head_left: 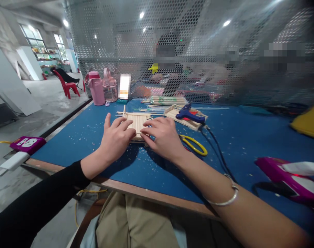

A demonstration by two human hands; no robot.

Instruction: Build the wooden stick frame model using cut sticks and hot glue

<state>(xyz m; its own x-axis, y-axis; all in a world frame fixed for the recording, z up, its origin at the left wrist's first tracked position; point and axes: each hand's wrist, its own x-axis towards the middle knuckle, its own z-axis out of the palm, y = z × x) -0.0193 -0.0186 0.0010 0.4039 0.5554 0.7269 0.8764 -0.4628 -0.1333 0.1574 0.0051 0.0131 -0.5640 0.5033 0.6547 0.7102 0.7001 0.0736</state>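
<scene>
A panel of thin wooden sticks [137, 122] laid side by side rests on the blue table, with a few sticks lying crosswise at its far end and one standing up at its far left corner. My left hand [117, 136] grips its near left part, fingers bent over the sticks and the little finger raised. From the other side my right hand [163, 136] holds the near right part, thumb low at the near edge. Between the fingertips a thin stick seems to run across the panel. My fingers partly hide the near edge.
Right of the panel, a blue glue gun [190, 115] lies on a shallow wooden tray [172, 112], its black cord trailing nearby. Yellow-handled scissors [195, 145] lie beside my right wrist. Behind are bundled sticks [168, 100], a pink jug [96, 89] and a lit phone [124, 86]. A perforated screen [136, 44] borders the table.
</scene>
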